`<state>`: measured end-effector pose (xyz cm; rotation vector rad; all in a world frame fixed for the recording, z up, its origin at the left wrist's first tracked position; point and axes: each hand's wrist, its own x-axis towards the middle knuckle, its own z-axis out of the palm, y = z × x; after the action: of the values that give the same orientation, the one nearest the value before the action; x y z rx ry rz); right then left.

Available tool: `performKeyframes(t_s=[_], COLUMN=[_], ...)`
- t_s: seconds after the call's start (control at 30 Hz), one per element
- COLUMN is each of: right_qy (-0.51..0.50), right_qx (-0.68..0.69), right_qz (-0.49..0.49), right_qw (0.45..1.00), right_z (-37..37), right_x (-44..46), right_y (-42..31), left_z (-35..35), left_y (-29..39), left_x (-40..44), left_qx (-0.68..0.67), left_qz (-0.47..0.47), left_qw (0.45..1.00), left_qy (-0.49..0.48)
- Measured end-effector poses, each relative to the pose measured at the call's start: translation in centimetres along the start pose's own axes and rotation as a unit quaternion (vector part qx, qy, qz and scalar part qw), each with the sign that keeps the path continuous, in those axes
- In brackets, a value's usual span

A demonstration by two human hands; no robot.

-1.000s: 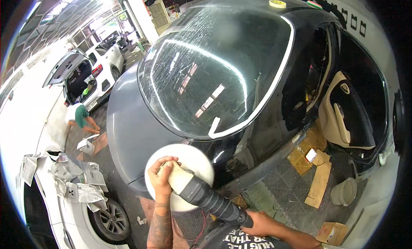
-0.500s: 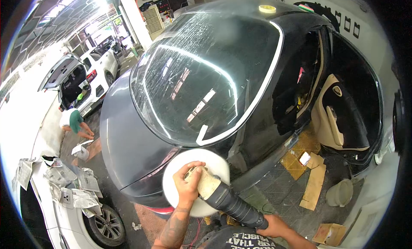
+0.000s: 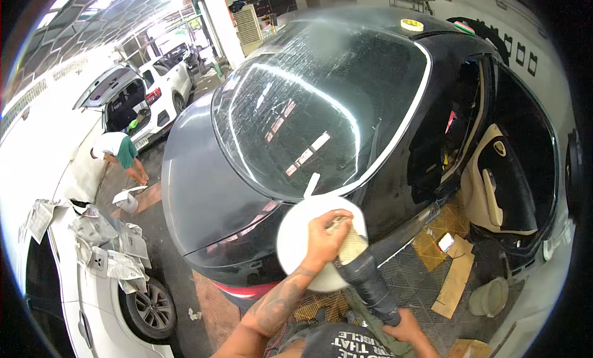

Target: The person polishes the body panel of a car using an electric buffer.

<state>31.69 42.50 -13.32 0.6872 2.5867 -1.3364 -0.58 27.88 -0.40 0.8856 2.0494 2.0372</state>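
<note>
My left hand (image 3: 327, 236) is closed round the front of a polisher (image 3: 369, 284), just above its wide white pad (image 3: 302, 234). At the tool's rear end, my right hand (image 3: 404, 326) grips the black handle. The pad lies over the rear side of a dark car (image 3: 216, 179), below the lower corner of its rear window (image 3: 309, 111). White tape (image 3: 395, 142) runs along the window's right and lower edge. Whether the pad touches the paint cannot be made out.
A white car (image 3: 92, 308) with newspaper on it is at lower left. Beyond, a person (image 3: 120, 153) bends near a bucket (image 3: 128, 203) and another white car (image 3: 160, 86). At right are an open door (image 3: 488, 185), cardboard (image 3: 454, 284) and a pail (image 3: 488, 297).
Both hands and the polisher have moved right along the dark car. The view has shifted, and more of the car's rear, with a red light strip, shows. The distant person has changed posture.
</note>
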Motion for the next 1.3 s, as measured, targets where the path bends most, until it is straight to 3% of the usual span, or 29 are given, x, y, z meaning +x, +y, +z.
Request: performKeyframes(t_s=[0.1, 0.13, 0.17, 0.23, 0.33, 0.47, 0.5, 0.57, 0.63, 0.77, 0.83, 0.97, 1.03, 1.1, 1.23, 1.3], right_qy=[-0.048, -0.108, -0.105, -0.155, -0.212, -0.220, -0.220, -0.177, -0.139, -0.095, -0.100, -0.194, -0.228, -0.253, -0.250, -0.243], right_qx=[0.105, 0.059, 0.061, 0.016, 0.043, 0.045, 0.045, 0.006, -0.014, 0.087, 0.102, 0.039, -0.012, -0.002, 0.009, -0.016], right_qz=[-0.015, 0.033, 0.037, -0.058, -0.087, -0.116, -0.114, -0.002, -0.012, 0.039, -0.021, 0.020, -0.075, -0.085, -0.129, -0.132], right_qw=[0.993, 0.992, 0.992, 0.986, 0.972, 0.967, 0.968, 0.984, 0.990, 0.991, 0.990, 0.980, 0.971, 0.964, 0.960, 0.961], right_z=[2.1, 2.6, 3.3, 4.6, 5.0, 5.2, 4.8, 3.4, 3.7, 3.1, 3.5, 5.1, 6.6, 6.6, 7.4, 7.3], right_x=[0.0, 0.3, 0.8, 2.0, 2.6, 2.4, 1.7, 0.1, -1.0, -2.7, -2.7, -0.5, 1.0, 1.4, 1.9, 2.0], right_y=[-5.4, -6.9, -7.8, -9.3, -12.7, -12.7, -12.4, -12.3, -9.2, -9.0, -9.7, -14.6, -16.4, -19.0, -16.6, -13.7], left_z=[-5.4, -7.4, -9.3, -13.1, -16.4, -16.5, -16.1, -14.1, -11.3, -8.7, -9.9, -17.6, -21.1, -23.1, -22.2, -19.8], left_y=[1.7, 1.5, 2.2, 3.0, 4.3, 3.5, 3.3, 1.9, 1.9, 2.1, 2.0, 2.9, 3.2, 4.1, 3.6, 2.6], left_x=[-1.5, -1.9, -2.5, -3.8, -5.5, -6.2, -5.9, -4.9, -3.6, -2.1, -2.4, -6.0, -8.3, -10.1, -12.5, -13.0], left_qx=[0.015, 0.033, 0.033, 0.045, -0.004, -0.037, 0.017, 0.031, 0.041, 0.003, 0.010, 0.073, 0.044, 0.025, 0.009, 0.028], left_qz=[-0.002, -0.026, -0.020, -0.018, -0.055, -0.062, -0.060, -0.028, -0.026, -0.034, -0.036, -0.031, -0.029, -0.039, -0.026, -0.004], left_qw=[1.000, 0.998, 0.997, 0.994, 0.987, 0.982, 0.988, 0.993, 0.996, 0.999, 0.999, 0.990, 0.983, 0.977, 0.968, 0.974], left_qy=[0.027, 0.039, 0.060, 0.097, 0.152, 0.173, 0.145, 0.112, 0.071, 0.018, 0.029, 0.115, 0.174, 0.208, 0.248, 0.223])
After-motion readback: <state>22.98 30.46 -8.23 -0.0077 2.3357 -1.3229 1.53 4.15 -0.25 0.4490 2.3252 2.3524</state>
